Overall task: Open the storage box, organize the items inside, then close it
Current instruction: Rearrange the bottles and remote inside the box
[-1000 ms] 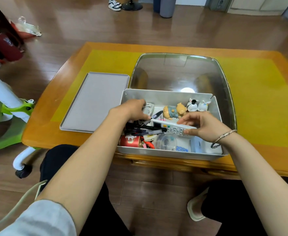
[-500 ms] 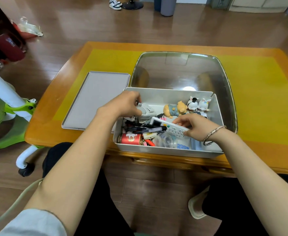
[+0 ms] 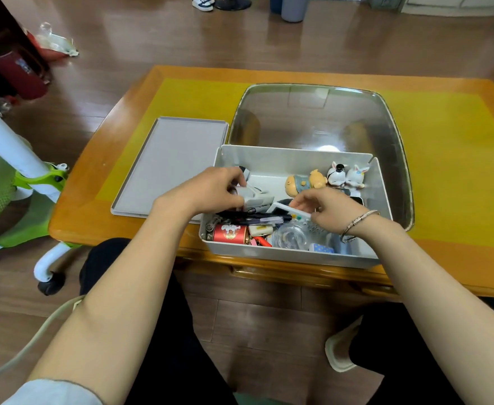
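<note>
The grey storage box (image 3: 286, 255) stands open at the table's near edge, its grey lid (image 3: 170, 165) lying flat to the left. My left hand (image 3: 210, 191) reaches over the box's left wall and grips a small grey gadget (image 3: 254, 197). My right hand (image 3: 327, 209) holds a white remote control (image 3: 286, 209) over the middle of the box. Inside lie dark pens (image 3: 257, 220), a red tin (image 3: 229, 233), a clear round lid (image 3: 288, 238), a bear figurine (image 3: 304, 182) and two small animal figurines (image 3: 346, 176) at the back right.
A large clear plastic tub (image 3: 321, 118) sits behind the box on the yellow mat (image 3: 450, 159) of the wooden table (image 3: 73, 229). A green and white chair (image 3: 21, 182) stands at the left. My knees are under the table's near edge.
The box has slid closer to the table's near edge. My left hand has lifted the grey gadget toward the box's left wall. My right hand moved the remote slightly back and right.
</note>
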Available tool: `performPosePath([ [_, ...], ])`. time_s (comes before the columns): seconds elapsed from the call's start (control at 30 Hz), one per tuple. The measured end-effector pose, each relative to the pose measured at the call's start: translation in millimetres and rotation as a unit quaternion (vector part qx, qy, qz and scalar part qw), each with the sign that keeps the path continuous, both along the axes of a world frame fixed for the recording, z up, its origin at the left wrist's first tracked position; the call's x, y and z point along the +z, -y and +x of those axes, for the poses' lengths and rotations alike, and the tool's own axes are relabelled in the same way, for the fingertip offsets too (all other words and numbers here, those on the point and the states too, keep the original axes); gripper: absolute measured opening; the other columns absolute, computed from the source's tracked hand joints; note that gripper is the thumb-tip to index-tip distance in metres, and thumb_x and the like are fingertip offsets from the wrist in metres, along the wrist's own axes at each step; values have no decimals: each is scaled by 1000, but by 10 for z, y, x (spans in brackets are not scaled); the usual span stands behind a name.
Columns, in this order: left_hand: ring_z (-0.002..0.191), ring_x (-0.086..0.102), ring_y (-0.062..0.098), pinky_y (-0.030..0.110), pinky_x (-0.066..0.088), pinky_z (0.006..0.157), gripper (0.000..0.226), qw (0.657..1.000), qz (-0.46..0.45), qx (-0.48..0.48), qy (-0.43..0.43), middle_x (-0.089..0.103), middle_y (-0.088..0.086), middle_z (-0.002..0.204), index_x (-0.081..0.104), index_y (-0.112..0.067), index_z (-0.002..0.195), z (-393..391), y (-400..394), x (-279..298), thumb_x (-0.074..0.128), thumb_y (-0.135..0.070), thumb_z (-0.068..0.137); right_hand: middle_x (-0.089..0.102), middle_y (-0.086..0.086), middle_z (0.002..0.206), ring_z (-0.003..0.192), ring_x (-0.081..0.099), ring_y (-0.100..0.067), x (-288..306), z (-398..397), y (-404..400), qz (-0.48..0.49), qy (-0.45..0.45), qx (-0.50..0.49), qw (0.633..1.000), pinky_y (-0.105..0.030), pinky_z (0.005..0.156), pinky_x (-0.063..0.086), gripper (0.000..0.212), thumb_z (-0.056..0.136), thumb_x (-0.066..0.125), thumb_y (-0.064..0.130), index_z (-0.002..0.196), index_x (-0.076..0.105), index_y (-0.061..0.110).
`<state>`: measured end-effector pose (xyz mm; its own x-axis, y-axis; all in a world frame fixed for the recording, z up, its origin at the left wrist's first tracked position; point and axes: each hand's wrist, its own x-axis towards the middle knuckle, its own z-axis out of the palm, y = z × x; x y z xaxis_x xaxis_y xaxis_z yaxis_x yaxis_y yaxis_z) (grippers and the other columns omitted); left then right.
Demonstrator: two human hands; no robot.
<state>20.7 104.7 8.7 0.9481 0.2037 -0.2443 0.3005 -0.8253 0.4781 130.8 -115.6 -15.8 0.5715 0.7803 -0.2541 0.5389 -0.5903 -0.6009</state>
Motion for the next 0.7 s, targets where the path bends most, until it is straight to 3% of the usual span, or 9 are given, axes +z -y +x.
performPosePath([
  [0.13, 73, 55, 14, 22, 39, 59, 14, 996, -8, 56, 63, 62, 2, 87, 59, -27, 101, -41, -103, 115, 57, -24, 87, 64, 0, 112, 99, 55, -5, -4, -36, -77, 35, 14, -17, 999, -11, 86, 37, 38, 84, 50, -7, 114, 63, 11],
  [0.3, 79, 57, 22, 28, 38, 64, 19, 995, 9, 67, 75, 60, 4, 89, 58, -22, 110, -89, -141, 178, 54, -23, 91, 62, -1, 116, 105, 58, -17, 1, -73, -257, 70, 34, -9, 997, -32, 94, 46, 27, 88, 60, 13, 114, 62, 18],
  [0.4, 71, 51, 15, 26, 35, 58, 21, 991, 14, 83, 105, 56, -2, 78, 59, -20, 111, -123, -130, 137, 53, -21, 91, 65, 0, 111, 94, 61, -14, 4, -144, -388, 79, 26, 11, 996, -29, 85, 50, 25, 85, 66, 17, 110, 63, 17],
  [0.5, 64, 47, 8, 26, 31, 55, 22, 986, 21, 98, 131, 51, -8, 68, 58, -18, 111, -142, -136, 100, 51, -20, 90, 65, 6, 93, 68, 55, 4, 21, -269, -527, 113, 37, 64, 991, -11, 68, 43, 22, 77, 75, 19, 99, 70, 17],
  [0.57, 62, 45, 3, 21, 29, 51, 22, 984, 26, 103, 142, 49, -11, 65, 58, -18, 111, -151, -153, 90, 51, -18, 90, 64, 9, 90, 67, 54, 11, 20, -365, -640, 71, 56, 145, 985, -3, 65, 38, 28, 74, 78, 25, 100, 70, 18],
  [0.7, 61, 45, 4, 13, 27, 49, 21, 985, 20, 106, 137, 48, -10, 65, 58, -19, 111, -181, -174, 85, 50, -18, 91, 66, 6, 103, 91, 60, -14, -27, -459, -848, -67, 188, 246, 949, -26, 73, 49, 41, 78, 71, 34, 117, 62, 23],
])
